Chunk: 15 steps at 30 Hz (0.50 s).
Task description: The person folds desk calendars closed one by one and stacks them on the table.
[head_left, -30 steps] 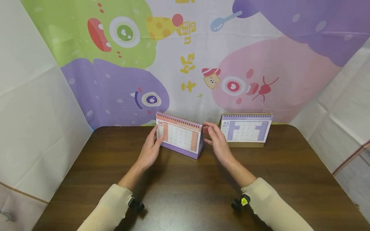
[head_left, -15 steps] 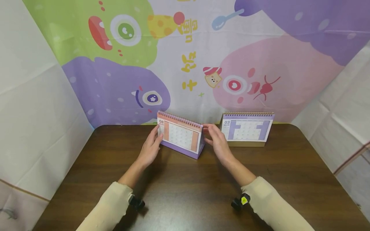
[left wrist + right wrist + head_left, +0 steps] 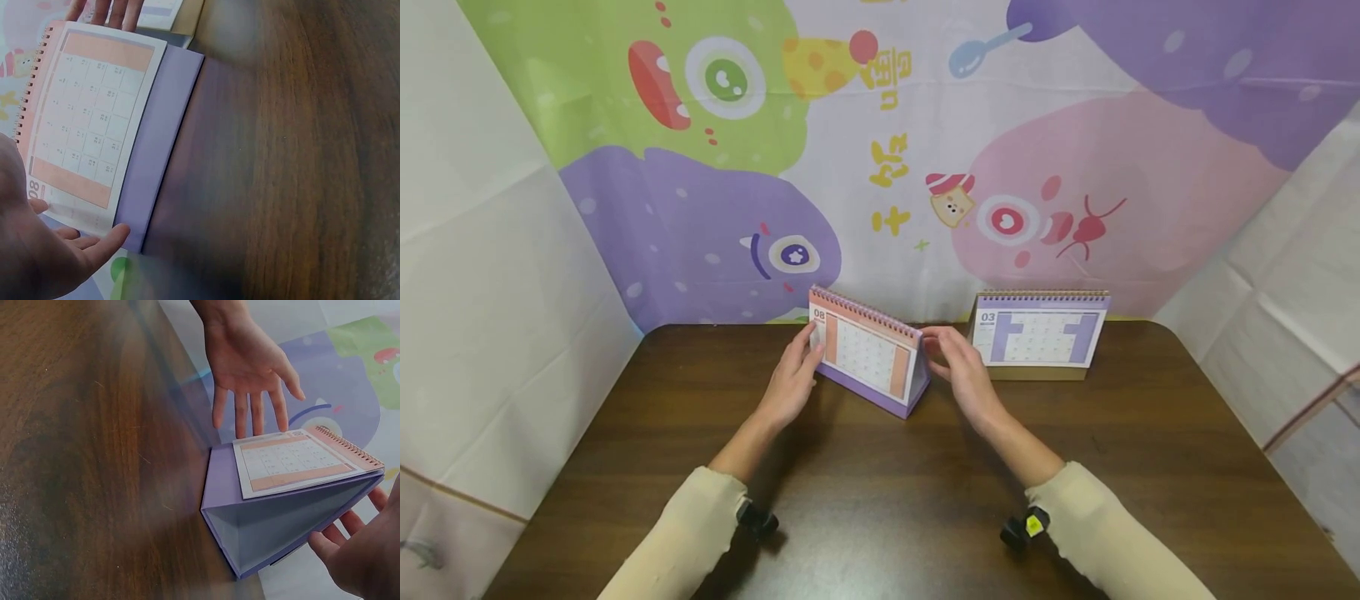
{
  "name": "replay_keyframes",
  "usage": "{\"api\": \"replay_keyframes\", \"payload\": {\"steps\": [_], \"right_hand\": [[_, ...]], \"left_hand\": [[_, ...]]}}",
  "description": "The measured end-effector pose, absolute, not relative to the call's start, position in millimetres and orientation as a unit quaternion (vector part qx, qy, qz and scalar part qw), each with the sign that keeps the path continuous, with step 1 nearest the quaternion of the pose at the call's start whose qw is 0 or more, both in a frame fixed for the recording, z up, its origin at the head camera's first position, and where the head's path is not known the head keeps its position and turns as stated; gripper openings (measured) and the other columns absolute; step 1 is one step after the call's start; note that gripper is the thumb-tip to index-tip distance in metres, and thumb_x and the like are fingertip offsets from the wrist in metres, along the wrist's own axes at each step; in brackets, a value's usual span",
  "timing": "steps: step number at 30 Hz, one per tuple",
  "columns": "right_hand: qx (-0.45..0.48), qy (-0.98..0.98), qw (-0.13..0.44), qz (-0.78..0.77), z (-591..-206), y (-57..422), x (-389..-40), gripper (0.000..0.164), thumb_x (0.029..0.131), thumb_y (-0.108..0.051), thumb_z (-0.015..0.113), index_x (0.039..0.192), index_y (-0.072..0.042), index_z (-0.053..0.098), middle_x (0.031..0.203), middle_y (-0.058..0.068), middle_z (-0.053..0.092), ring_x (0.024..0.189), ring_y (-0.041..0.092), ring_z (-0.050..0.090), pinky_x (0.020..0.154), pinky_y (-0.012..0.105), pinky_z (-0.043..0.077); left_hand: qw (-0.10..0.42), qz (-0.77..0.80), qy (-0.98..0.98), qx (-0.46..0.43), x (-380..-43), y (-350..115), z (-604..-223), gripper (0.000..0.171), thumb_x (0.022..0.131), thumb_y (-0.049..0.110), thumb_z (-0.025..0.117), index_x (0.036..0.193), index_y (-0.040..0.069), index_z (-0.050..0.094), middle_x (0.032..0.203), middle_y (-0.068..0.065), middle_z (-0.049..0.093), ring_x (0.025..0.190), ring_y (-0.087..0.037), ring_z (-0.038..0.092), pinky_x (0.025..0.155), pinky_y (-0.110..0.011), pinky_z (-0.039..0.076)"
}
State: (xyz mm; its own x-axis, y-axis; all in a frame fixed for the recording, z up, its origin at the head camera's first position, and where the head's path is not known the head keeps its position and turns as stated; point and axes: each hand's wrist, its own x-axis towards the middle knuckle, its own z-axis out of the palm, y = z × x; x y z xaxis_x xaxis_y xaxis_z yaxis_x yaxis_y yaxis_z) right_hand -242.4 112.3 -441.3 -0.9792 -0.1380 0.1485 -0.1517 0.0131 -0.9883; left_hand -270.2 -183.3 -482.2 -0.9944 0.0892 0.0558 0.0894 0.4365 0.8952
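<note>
A desk calendar (image 3: 863,354) with a coral "08" page and a purple stand is upright on the table, its right end angled toward me. My left hand (image 3: 788,379) is at its left edge, fingers extended and thumb near the front lower corner. At the other end, my right hand (image 3: 964,375) has its loosely bent fingertips right at the upper right corner. The right wrist view shows the hollow side of the purple stand (image 3: 281,525) beside the right hand (image 3: 369,550). Straight fingers of the left hand (image 3: 250,369) reach the calendar's far edge there.
A second desk calendar (image 3: 1041,333), with a purple "03" page and a tan stand, is to the right near the back edge. Behind the wooden table (image 3: 880,500) hangs a cartoon-printed cloth (image 3: 880,275). White cloth sides (image 3: 497,225) flank the table.
The coral calendar has turned slightly, its right end swinging a little toward me and to the left. My right fingertips have followed left against its corner. The "03" calendar stays in place.
</note>
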Motion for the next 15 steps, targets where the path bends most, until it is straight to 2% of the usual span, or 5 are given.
{"api": "replay_keyframes", "payload": {"steps": [4,5,8,10,15], "right_hand": [[0.151,-0.701,0.021,0.697,-470.3,120.9,-258.6,0.058,0.122,-0.045,0.04,0.146,0.002,0.064,0.151,0.024,0.066,0.144,0.034,0.063,0.126,0.057,0.053],[0.157,-0.7,0.022,0.696,-472.0,121.9,-258.9,0.059,0.121,-0.047,0.041,0.145,0.001,0.065,0.15,0.023,0.067,0.142,0.031,0.064,0.125,0.057,0.054],[0.165,-0.697,0.024,0.697,-472.8,122.6,-257.6,0.06,0.121,-0.047,0.043,0.145,0.003,0.065,0.148,0.025,0.067,0.14,0.031,0.065,0.124,0.058,0.055],[0.15,-0.705,0.02,0.693,-456.6,119.0,-246.3,0.063,0.12,-0.048,0.043,0.146,0.006,0.063,0.149,0.029,0.065,0.139,0.033,0.065,0.124,0.061,0.053],[0.167,-0.713,0.022,0.681,-492.2,129.2,-270.1,0.056,0.122,-0.048,0.04,0.146,-0.006,0.068,0.145,0.013,0.072,0.135,0.021,0.069,0.115,0.044,0.063]], "left_hand": [[0.008,-0.541,-0.838,-0.071,-279.4,-190.8,-496.9,0.072,0.119,0.059,0.041,0.181,0.025,0.028,0.182,-0.025,0.031,0.161,-0.047,0.046,0.109,-0.054,0.063],[0.019,-0.539,-0.839,-0.078,-283.2,-193.2,-504.3,0.074,0.117,0.063,0.041,0.18,0.026,0.03,0.181,-0.025,0.033,0.159,-0.046,0.049,0.105,-0.049,0.065],[0.011,-0.551,-0.83,-0.086,-285.2,-195.5,-505.8,0.075,0.118,0.06,0.042,0.18,0.021,0.029,0.183,-0.026,0.029,0.163,-0.046,0.044,0.109,-0.056,0.063],[0.017,-0.554,-0.828,-0.088,-300.2,-202.9,-526.3,0.074,0.117,0.064,0.043,0.18,0.025,0.031,0.184,-0.021,0.031,0.162,-0.042,0.047,0.105,-0.052,0.065],[-0.006,-0.577,-0.813,-0.074,-334.3,-218.6,-563.5,0.071,0.113,0.07,0.05,0.176,0.044,0.033,0.188,-0.008,0.03,0.164,-0.038,0.047,0.109,-0.055,0.064]]}}
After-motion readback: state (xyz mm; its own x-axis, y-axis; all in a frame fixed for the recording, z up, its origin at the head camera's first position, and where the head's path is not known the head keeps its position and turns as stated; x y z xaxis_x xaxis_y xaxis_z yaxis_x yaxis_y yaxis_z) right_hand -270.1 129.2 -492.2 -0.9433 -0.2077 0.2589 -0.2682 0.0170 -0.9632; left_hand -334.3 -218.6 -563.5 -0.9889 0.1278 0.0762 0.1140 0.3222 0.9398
